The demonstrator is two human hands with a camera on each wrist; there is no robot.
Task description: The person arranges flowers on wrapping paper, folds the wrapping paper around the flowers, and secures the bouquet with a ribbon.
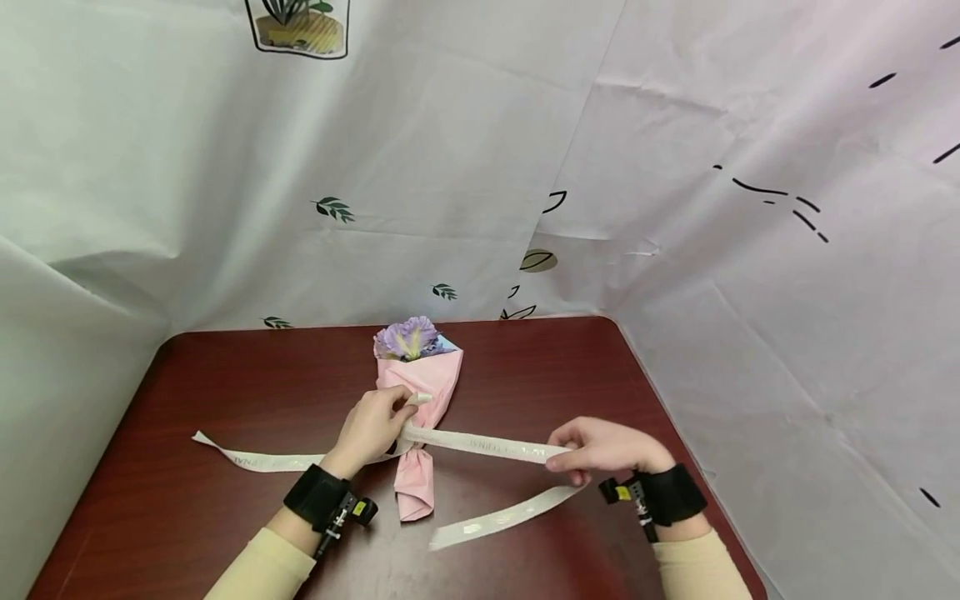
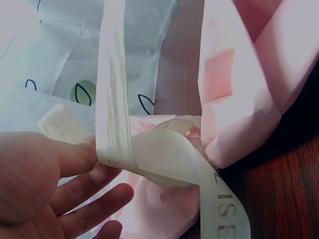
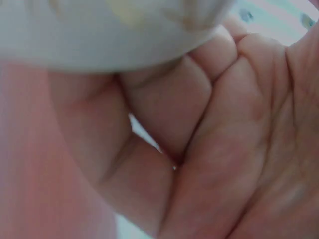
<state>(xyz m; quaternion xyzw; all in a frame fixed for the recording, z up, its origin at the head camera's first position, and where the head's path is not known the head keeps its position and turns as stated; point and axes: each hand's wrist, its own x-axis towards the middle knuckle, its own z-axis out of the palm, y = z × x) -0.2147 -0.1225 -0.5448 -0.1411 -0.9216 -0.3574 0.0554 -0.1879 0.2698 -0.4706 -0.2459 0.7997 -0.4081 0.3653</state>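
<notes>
A small bouquet lies on the table: a purple flower [image 1: 408, 340] in pink wrapping paper [image 1: 420, 377], with a cream ribbon [image 1: 480, 445] looped around its narrow waist. My left hand [image 1: 372, 427] pinches the ribbon at that waist between thumb and index finger, and a short folded loop sticks out past the fingertips. In the left wrist view the other fingers of the left hand [image 2: 75, 199] are spread loosely. Off to the right, my right hand [image 1: 603, 448] grips the ribbon's long end, stretched between both hands; its tail hangs below toward the front.
Another ribbon tail [image 1: 270, 462] trails left across the dark red table [image 1: 225, 392]. A white printed cloth [image 1: 442, 167] hangs behind the table and along its sides. Black camera straps [image 1: 318, 498] sit on both wrists.
</notes>
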